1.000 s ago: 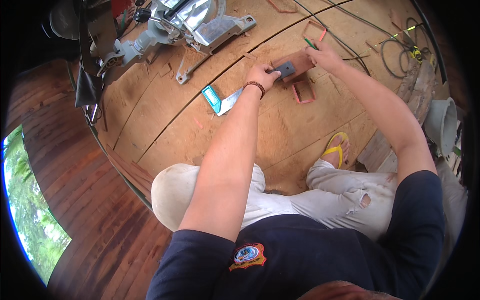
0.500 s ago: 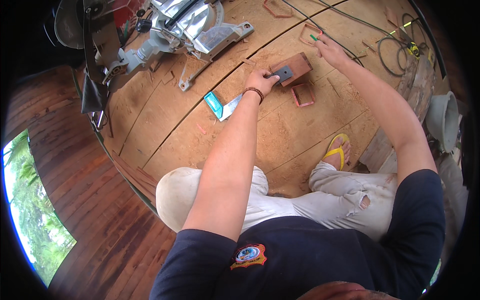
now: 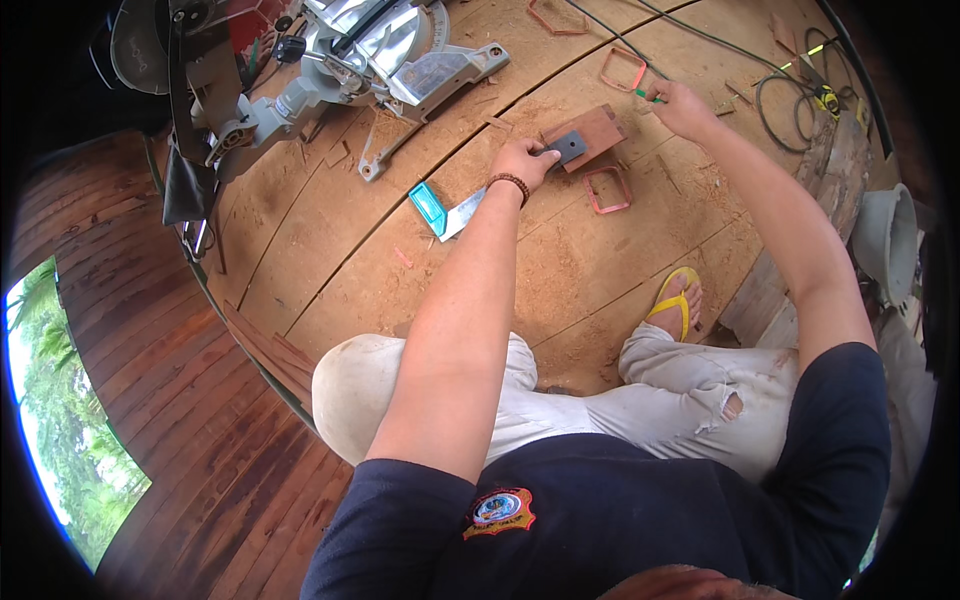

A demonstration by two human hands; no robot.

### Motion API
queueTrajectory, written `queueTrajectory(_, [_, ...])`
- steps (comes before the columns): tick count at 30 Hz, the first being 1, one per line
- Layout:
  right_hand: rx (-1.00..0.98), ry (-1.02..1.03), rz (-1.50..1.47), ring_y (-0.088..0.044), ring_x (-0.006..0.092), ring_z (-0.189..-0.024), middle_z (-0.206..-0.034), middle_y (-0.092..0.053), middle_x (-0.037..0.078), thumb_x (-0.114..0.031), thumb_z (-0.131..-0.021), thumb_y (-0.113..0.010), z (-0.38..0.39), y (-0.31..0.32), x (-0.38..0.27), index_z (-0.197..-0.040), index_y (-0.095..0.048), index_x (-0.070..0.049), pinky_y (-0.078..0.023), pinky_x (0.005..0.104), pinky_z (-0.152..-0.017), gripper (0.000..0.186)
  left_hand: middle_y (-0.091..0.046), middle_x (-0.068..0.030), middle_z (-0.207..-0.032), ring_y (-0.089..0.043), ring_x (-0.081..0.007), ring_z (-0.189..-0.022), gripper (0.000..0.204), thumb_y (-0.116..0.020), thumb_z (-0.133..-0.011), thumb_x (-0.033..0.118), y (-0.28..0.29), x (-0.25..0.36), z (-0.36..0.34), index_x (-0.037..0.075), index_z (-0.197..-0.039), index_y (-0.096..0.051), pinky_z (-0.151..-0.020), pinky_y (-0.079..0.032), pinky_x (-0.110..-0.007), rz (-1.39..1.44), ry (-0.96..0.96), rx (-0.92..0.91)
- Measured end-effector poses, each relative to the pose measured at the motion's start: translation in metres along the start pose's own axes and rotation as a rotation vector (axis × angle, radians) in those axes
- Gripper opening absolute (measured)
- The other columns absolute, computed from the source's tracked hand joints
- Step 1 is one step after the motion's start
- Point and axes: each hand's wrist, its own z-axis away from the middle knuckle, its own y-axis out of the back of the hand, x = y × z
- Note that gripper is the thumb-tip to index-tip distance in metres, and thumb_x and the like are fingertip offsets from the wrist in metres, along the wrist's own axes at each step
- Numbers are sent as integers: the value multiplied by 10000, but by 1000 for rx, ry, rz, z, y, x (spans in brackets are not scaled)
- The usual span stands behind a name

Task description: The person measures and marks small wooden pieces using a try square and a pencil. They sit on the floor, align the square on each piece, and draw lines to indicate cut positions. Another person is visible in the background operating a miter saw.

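Observation:
My left hand [image 3: 522,165], a beaded bracelet at its wrist, grips a dark flat plate [image 3: 571,147] with a small hole in it. That plate lies against a reddish-brown wooden block [image 3: 604,132] on the wooden floor. My right hand [image 3: 686,112] is closed around a slim green pen-like tool [image 3: 642,94], whose tip points left past the block's far end. Beside my left wrist lies a square with a turquoise handle [image 3: 428,209] and a metal blade [image 3: 463,212], partly hidden by my forearm. A small red frame [image 3: 612,209] rests just nearer than the block.
A miter saw [image 3: 400,80] stands at the far left. More red frames [image 3: 624,53] lie beyond the block. Black cables [image 3: 762,100] and a yellow-black tape measure [image 3: 827,98] are at the far right. A grey bowl-shaped container [image 3: 884,245] stands at right. Sawdust and wood scraps dot the floor.
My right hand has moved right and slightly nearer with the green tool, uncovering the red frame beyond it. The block has tilted or shifted slightly; my left hand stays on the plate.

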Motion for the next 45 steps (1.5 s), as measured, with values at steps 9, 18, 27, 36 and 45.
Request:
queueTrajectory(9, [12, 29, 221, -663, 381, -921, -905, -703, 191, -233, -841, -579, 14, 13, -27, -906, -690, -61, -514, 480, -848, 215, -721, -131, -968, -665, -208, -887, 369, -776, -820, 318, -1, -1, -1, 24, -1040, -734, -832, -505, -337, 1, -7, 12])
queueTrajectory(18, [-23, 32, 322, -669, 363, -963, -973, -708, 191, -190, -841, -571, 9, 15, -31, -952, -713, -70, -525, 467, -847, 217, -719, -126, -961, -662, -208, -887, 374, -775, -819, 321, -1, -1, -1, 24, -1042, -731, -830, -503, -338, -6, -3, 2])
queueTrajectory(27, [-72, 18, 410, -667, 368, -967, -976, -706, 192, -195, -822, -558, 17, 20, -38, -942, -720, -76, -529, 472, -851, 233, -718, -133, -975, -663, -212, -909, 391, -774, -821, 326, -1, -2, 0, 24, -1064, -725, -840, -502, -339, 21, -7, 0])
queueTrajectory(36, [-71, 34, 415, -660, 375, -983, -976, -702, 204, -219, -820, -558, 17, 19, -43, -941, -697, -55, -528, 483, -859, 248, -717, -136, -997, -663, -218, -920, 389, -770, -824, 332, 0, -1, -2, 29, -1064, -724, -843, -503, -343, 11, -4, -13])
queueTrajectory(45, [-100, 56, 455, -663, 369, -982, -988, -704, 195, -206, -826, -551, 19, 18, -44, -972, -696, -65, -530, 478, -862, 249, -714, -129, -974, -657, -220, -912, 389, -771, -821, 343, 0, -1, 2, 34, -1051, -726, -840, -499, -344, 4, -15, 9])
